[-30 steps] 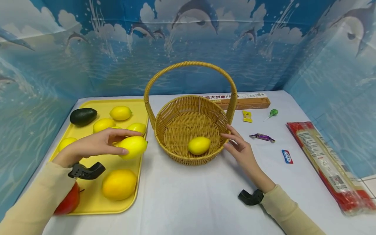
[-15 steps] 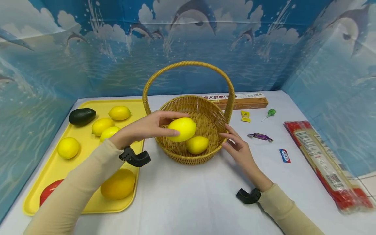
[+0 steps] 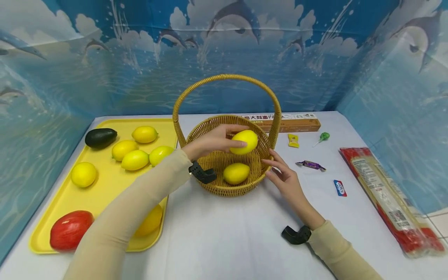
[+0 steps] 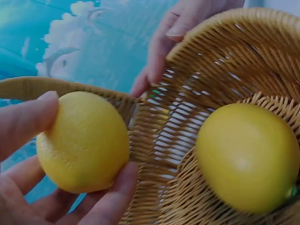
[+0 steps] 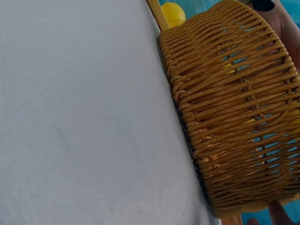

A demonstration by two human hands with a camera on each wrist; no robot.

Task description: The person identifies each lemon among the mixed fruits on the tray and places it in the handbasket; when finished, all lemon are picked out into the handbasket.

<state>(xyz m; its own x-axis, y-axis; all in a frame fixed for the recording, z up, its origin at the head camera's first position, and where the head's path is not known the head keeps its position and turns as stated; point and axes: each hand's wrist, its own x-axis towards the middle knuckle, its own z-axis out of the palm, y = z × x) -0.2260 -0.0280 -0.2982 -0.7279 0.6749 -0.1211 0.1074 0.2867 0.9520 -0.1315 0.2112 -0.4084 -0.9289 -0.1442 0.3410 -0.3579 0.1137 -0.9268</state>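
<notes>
Currently, left hand [image 3: 219, 139] outstretched over basket [image 3: 217, 189], pinching lemon [image 3: 249, 142]; right hand [image 3: 287, 175] gripping basket's right edge.

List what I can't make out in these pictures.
Orange-yellow fruit: head view, mostly hidden by the left sleeve.
Long box: head view, left end hidden behind the basket.
Right hand: right wrist view, mostly cut off by the bottom edge.
Red-ended packet: head view, fine print too small to read.
</notes>
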